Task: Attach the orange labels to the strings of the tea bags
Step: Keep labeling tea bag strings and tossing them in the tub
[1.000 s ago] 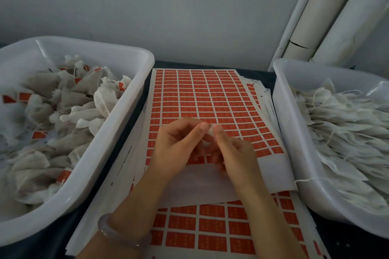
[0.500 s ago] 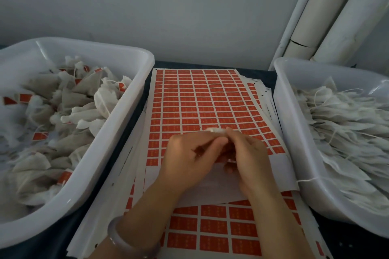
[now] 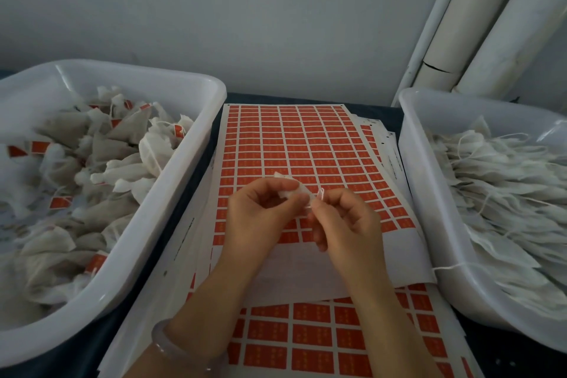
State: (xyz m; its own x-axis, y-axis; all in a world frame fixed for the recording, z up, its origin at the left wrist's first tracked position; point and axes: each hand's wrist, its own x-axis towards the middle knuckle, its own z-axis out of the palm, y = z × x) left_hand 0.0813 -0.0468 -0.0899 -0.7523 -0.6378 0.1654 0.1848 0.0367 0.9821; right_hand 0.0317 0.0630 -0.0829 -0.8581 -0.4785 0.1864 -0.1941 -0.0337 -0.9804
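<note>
The left hand point(image 3: 260, 218) grips a tea bag point(image 3: 293, 192) and the right hand point(image 3: 346, 224) beside it now pinches its string point(image 3: 320, 193), both lifted off the label sheet point(image 3: 306, 138) under them, so I think a label goes on next.

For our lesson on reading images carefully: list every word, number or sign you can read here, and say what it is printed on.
Nothing here is legible.
Orange labels on the top sheet: faint darker print, too blurred to read.
Sheet margin: a small dark line of print, too small to read.
Tea-bag labels in the left bin: blurred, unreadable.
</note>
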